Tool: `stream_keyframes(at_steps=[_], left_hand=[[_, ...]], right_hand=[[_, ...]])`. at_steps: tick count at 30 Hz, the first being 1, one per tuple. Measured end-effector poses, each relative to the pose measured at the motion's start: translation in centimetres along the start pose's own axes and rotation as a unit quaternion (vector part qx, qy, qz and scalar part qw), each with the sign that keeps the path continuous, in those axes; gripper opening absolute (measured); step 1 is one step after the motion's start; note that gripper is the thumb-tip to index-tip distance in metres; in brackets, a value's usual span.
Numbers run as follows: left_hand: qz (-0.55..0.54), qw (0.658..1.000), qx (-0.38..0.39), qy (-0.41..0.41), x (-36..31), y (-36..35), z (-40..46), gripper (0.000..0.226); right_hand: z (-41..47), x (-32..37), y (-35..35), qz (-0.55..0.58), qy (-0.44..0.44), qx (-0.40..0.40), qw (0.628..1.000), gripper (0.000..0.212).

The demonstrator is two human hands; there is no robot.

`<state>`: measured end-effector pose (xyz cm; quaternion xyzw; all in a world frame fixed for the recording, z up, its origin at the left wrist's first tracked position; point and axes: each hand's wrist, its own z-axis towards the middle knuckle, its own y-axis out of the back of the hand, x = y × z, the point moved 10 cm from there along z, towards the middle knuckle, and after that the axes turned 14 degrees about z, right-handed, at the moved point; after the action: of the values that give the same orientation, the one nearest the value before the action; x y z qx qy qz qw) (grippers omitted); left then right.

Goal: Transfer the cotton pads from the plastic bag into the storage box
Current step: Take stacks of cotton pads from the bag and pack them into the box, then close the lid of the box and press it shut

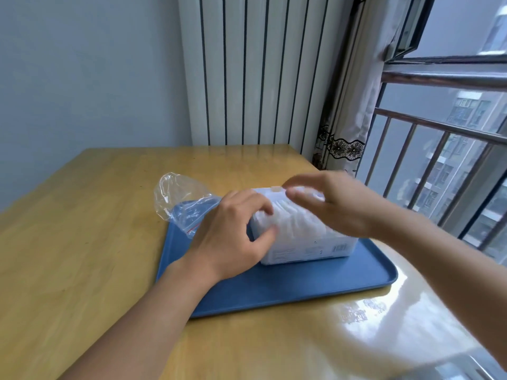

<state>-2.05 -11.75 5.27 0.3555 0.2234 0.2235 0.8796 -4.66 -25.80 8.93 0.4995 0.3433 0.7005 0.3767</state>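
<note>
1. A wooden table fills the bottom of the view, and a blue tray lies flat on it.
2. A clear plastic bag sits on the far left corner of the tray. It is crumpled and looks see-through. Part of it hangs over the tray's edge onto the table.
3. The left hand is just right of the bag. Its fingers and thumb are curled around the left end of the storage box.
4. The box stands on the tray, in the middle. White cotton pads are packed inside it in a row.
5. The right hand hovers over the top of the box. Its fingers are loosely bent. It is blurry, so I cannot tell if it is pinching anything.
6. A window with bars is on the far right.
</note>
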Motion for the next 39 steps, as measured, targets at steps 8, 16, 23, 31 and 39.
stream_keyframes(at_steps=[8, 16, 23, 31, 39], left_hand=[[0.039, 0.975, 0.214, 0.039, -0.4, -6.4, -1.6, 0.069], [0.088, 0.947, 0.298, 0.081, 0.2, -6.0, -0.2, 0.048], [0.139, 0.936, 0.307, 0.102, -0.1, -7.8, 3.3, 0.064], [0.161, 0.913, 0.347, 0.139, 1.1, -11.1, 3.7, 0.091], [0.165, 0.92, 0.338, 0.105, 1.3, -11.6, 4.5, 0.07]], right_hand=[[-0.5, -6.4, -6.8, -0.027, -0.171, 0.077, 0.982, 0.076], [1.3, -6.3, -4.9, 0.065, -0.133, 0.143, 0.978, 0.069], [1.1, -9.8, -6.8, 0.014, -0.146, 0.098, 0.984, 0.094], [2.7, -7.7, -9.0, -0.036, -0.085, 0.142, 0.986, 0.059], [3.7, -8.2, -9.2, -0.029, -0.116, 0.101, 0.988, 0.078]])
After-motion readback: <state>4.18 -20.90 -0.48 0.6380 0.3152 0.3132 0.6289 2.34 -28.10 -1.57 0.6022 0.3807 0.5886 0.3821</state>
